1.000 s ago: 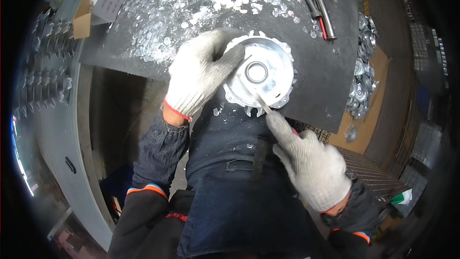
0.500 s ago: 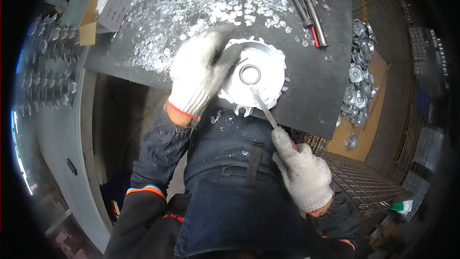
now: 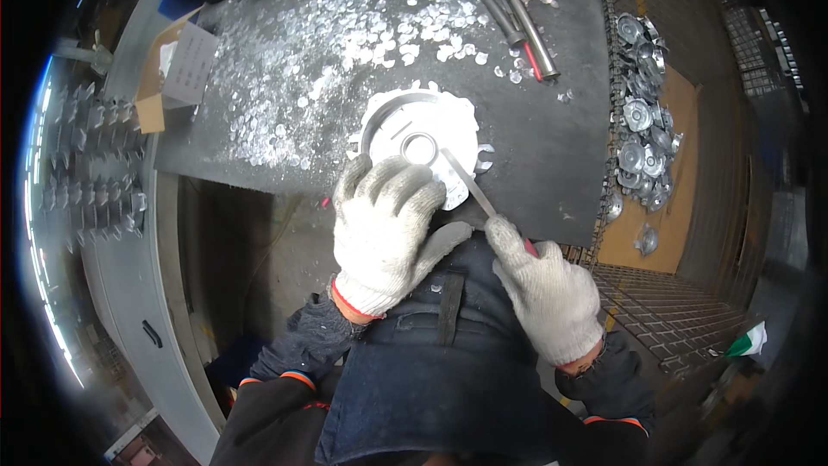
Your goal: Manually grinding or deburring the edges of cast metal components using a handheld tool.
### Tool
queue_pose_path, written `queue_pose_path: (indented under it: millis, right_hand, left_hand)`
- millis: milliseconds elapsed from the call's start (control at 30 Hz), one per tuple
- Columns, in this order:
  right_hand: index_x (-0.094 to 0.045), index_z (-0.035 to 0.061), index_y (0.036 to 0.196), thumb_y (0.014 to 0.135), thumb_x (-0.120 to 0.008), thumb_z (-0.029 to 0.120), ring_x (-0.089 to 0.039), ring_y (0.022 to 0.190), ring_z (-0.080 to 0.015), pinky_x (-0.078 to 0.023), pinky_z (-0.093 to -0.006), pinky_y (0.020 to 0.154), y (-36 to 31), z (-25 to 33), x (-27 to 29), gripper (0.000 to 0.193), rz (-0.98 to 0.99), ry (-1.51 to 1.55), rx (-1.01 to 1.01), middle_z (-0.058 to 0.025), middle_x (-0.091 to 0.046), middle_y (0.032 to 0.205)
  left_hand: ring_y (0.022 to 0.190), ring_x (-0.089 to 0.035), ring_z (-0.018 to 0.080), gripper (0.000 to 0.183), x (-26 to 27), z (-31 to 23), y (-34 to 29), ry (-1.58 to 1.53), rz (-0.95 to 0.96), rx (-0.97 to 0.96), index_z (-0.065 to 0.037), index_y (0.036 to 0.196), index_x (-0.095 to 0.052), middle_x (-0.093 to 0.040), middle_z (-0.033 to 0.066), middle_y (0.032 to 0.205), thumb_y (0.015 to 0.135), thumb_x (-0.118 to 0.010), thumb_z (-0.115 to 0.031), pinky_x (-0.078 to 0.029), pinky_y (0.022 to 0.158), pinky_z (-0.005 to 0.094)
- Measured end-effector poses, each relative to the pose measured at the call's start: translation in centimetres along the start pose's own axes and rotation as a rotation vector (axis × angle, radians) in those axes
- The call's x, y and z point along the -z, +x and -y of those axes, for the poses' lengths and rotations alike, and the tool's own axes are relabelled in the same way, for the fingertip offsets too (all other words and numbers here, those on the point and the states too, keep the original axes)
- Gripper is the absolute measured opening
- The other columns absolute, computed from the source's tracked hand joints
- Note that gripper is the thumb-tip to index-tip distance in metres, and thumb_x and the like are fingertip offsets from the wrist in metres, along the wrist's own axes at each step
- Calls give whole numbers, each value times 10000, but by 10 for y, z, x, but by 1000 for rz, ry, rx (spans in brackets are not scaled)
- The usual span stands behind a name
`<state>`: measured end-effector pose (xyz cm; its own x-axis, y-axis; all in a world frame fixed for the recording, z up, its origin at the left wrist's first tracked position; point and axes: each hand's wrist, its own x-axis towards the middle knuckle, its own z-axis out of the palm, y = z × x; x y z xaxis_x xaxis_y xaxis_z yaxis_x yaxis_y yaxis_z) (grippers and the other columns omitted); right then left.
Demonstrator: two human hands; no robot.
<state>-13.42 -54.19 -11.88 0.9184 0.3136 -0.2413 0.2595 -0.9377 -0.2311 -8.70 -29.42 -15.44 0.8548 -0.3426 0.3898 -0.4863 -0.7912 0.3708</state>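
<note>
A round, bright silver metal casting [image 3: 461,125] with a notched rim and a ring-shaped hub lies at the near edge of the dark table. My left hand [image 3: 388,229], in a white knit glove, rests its fingers on the casting's near-left edge; they are stretched out, with the thumb apart. In my gloved right hand [image 3: 552,298] is a flat file [image 3: 473,187] with a red handle, mostly hidden by the fingers. The file's tip reaches over the casting's face, just right of the hub; whether it touches cannot be made out.
Thin metal flakes [image 3: 293,78] cover much of the table [image 3: 552,164]. Metal bars and a red-handled tool [image 3: 517,26] lie at the far right. An open cardboard box [image 3: 177,69] stands left. Several castings fill a wire-mesh bin [image 3: 642,121] at right; more sit at the far edge.
My left hand has come from the casting's left side to its near edge, fingers now spread. The casting appears turned. The file stays in my right hand. The view has shifted slightly.
</note>
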Motion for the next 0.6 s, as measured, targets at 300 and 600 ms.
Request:
queue_pose_path:
  millis: [300,600]
  right_hand:
    - [-559,409,1712,1115,-680,270,-563,491,-213,-482,-380,457,3,-6,-9,625,-243,-191,70,-59,-505,774]
    - [-611,398,1661,1066,-769,351,-634,539,-286,-548,-438,518,-10,0,-2,618,-97,-64,83,-101,-585,840]
  left_hand:
    - [1288,-693,325,385,-22,-4,17,72,-7,8,-113,1238,-790,-766,52,1260,936,-898,-326,-388,1280,665]
    - [1323,-684,322,415,37,52,30,-82,274,-308,-131,1247,-796,-778,20,1267,867,-911,-255,-388,1294,678]
